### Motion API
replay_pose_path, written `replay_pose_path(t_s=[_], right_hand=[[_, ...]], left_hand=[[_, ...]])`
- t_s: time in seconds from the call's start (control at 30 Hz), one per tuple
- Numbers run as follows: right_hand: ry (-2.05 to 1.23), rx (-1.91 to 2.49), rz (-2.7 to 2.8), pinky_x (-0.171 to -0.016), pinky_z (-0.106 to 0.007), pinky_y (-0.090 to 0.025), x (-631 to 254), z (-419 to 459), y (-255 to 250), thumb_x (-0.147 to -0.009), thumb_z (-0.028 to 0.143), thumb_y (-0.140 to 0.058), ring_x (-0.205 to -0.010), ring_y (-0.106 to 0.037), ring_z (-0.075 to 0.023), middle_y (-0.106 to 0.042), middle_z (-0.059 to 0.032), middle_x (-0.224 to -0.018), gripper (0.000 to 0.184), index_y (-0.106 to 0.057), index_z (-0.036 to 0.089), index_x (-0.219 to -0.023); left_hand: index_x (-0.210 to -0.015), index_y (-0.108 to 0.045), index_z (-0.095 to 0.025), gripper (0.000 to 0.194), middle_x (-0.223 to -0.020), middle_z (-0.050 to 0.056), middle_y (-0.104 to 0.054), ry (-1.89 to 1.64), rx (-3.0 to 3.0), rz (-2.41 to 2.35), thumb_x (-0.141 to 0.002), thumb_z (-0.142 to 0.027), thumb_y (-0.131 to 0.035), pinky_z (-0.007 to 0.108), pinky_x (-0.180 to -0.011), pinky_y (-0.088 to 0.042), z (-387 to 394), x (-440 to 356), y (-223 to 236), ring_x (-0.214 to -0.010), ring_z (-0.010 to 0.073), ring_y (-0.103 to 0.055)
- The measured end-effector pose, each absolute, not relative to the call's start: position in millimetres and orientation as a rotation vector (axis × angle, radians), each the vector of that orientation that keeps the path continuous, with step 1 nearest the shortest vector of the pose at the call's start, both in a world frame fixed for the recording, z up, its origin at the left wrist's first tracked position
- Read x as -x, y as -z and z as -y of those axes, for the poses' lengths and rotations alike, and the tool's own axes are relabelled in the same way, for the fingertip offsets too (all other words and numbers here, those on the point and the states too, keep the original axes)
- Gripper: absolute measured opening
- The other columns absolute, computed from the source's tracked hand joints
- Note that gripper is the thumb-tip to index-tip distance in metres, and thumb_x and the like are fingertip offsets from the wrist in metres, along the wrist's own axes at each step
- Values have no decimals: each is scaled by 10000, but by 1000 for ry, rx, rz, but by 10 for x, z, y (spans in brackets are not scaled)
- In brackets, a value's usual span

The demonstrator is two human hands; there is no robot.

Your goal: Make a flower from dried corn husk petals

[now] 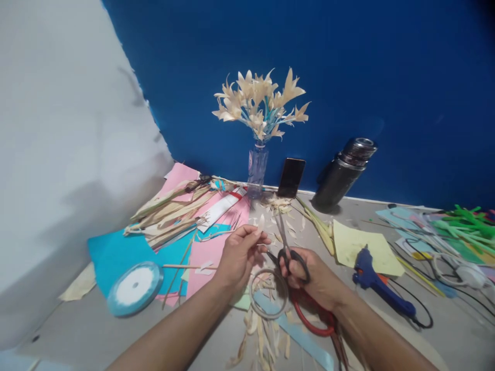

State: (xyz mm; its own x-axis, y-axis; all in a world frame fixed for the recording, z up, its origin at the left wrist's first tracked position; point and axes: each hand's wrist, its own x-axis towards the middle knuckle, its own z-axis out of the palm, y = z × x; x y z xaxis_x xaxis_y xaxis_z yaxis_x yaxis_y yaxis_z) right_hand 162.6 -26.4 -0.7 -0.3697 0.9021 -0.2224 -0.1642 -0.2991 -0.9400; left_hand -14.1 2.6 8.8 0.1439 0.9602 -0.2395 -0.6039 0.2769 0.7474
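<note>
My left hand (240, 253) pinches a small pale leaf strip (261, 223) between thumb and fingertips, just above the table. My right hand (309, 275) grips black-handled scissors (286, 246), fingers through the loops, blades pointing up and away toward the strip. The blade tips sit close beside the strip. Under my hands lie pale leaf cuttings (263, 335), a ring of tape (269, 292) and a second pair of scissors with red handles (311, 318).
A bottle vase with pale leaf flowers (260, 111) stands at the blue wall, beside a phone (291, 177) and a dark flask (343, 174). Dried leaves (170, 212), coloured paper, a ribbon spool (134, 287) lie left; a blue glue gun (377, 283) and green stems (466, 222) lie right.
</note>
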Motion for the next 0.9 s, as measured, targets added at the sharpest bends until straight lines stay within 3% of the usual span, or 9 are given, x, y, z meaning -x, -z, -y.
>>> replay_pose_path(t_s=[0.1, 0.4, 0.9], right_hand=[[-1689, 1099, 1162, -472, -217, -243, -1515, 311, 59, -720, 528, -774, -486, -355, -56, -554, 16, -597, 430, -592, 139, -719], [-1519, 1228, 1298, -545, -247, -378, -1386, 380, 86, -809, 512, -685, -571, -489, -113, -605, -21, -660, 394, -626, 131, -726], [-1473, 1225, 1350, -544, -246, -362, -1400, 374, 137, -809, 554, -678, -562, -460, -110, -555, 5, -622, 428, -580, 154, -693]], left_hand=[[-797, -571, -149, 272, -768, 50, -701, -1234, -543, -774, -717, -256, -808, 186, -550, -486, -1, 120, -103, -586, 100, -628], [-749, -604, -139, 286, -717, 25, -679, -1278, -471, -748, -650, -248, -848, 201, -612, -511, 45, 36, -115, -609, 97, -626], [-727, -604, -144, 271, -703, 21, -663, -1282, -476, -747, -647, -248, -841, 220, -636, -510, 54, 32, -121, -631, 105, -613]])
